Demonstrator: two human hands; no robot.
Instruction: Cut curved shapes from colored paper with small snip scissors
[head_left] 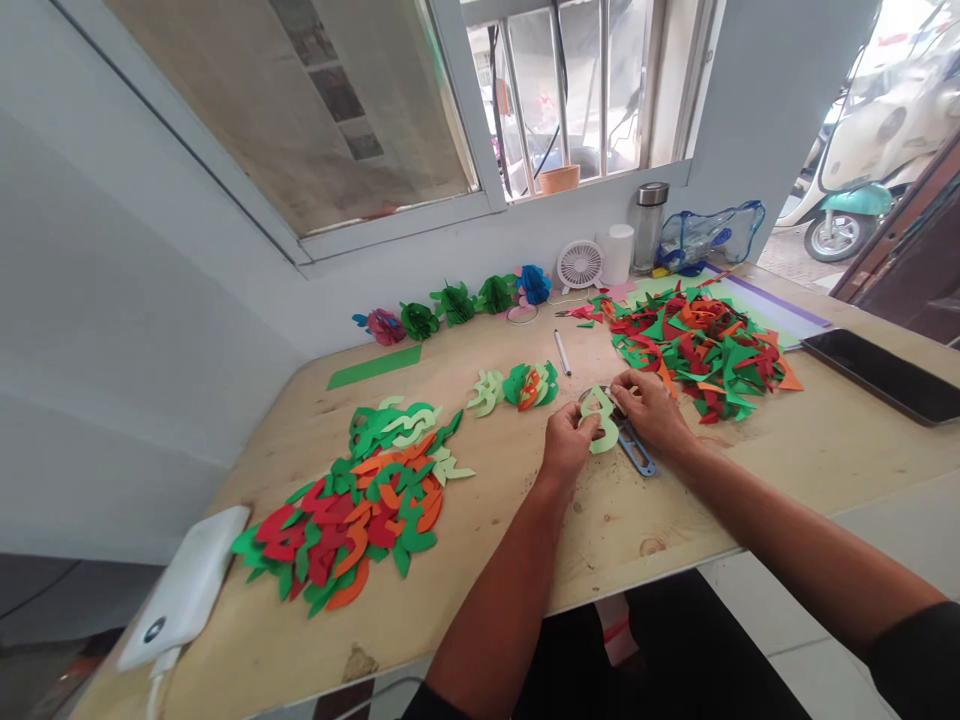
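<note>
My left hand [568, 437] is closed on a pale green paper cutout [606, 436] with curved edges and a hole. Close to the cutout's upper right, the fingers of my right hand [646, 402] are pinched together; what they hold is too small to make out. Under and between the hands, scissors with a blue-grey handle [637, 452] lie on the wooden table [517, 540]. Just beyond my left hand sit a green and orange folded paper piece [531, 386] and a pale green one [487, 393].
Curved paper cutouts [330, 530] are heaped at the left, angular scraps [697, 345] at the right. A black phone [889, 375], white pen [562, 353], white power bank [187, 590], small fan [580, 265], glass bottle [649, 230] and green strip [375, 367] also lie or stand on the table.
</note>
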